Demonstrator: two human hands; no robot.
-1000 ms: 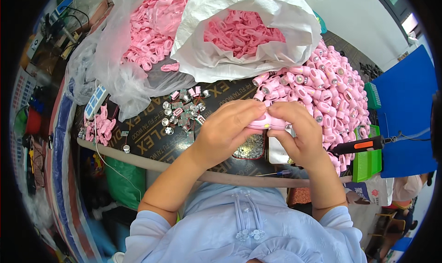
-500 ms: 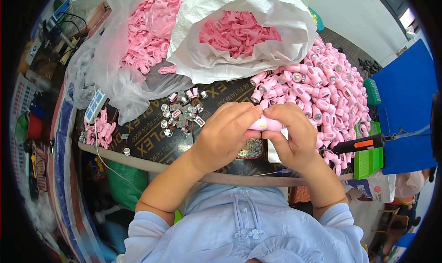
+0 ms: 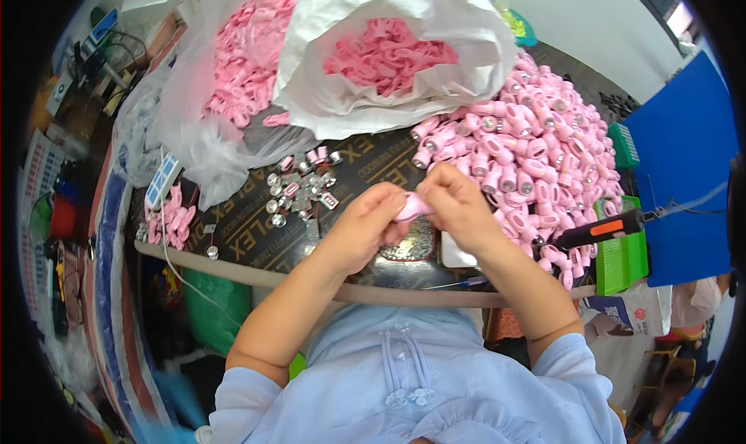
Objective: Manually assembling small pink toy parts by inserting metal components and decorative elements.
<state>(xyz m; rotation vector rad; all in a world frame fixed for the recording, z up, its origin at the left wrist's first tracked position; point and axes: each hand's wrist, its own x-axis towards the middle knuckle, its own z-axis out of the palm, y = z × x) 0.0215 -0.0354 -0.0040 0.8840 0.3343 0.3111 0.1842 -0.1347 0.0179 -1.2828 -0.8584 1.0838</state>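
Note:
Between my hands, just above the table's near part, is a small pink plastic flashlight (image 3: 414, 208). My left hand (image 3: 361, 225) grips one end with thumb and fingers. At the other end, my right hand (image 3: 458, 212) has its fingers bent and pinched on it. Parts of the flashlight are hidden by the fingers. Below the hands sits a shallow dish of small metal pieces (image 3: 413, 246). Beside it lies a flat white rectangular object (image 3: 457, 253), partly covered by my right hand. Left of my hands are several small circuit boards with silver lamp cups (image 3: 301, 191).
A big pile of pink flashlights (image 3: 536, 145) fills the right side. Behind stand a white woven sack (image 3: 474, 94) and a clear bag (image 3: 194, 141), both with pink parts. A black-and-orange power screwdriver (image 3: 602, 230) hangs over a green tray (image 3: 625, 261). A thin screwdriver (image 3: 466, 282) lies near the edge.
Both hands have moved slightly left with the flashlight, which is now tilted and turned. My right hand has shifted its grip and now pinches the end. The view has shifted slightly.

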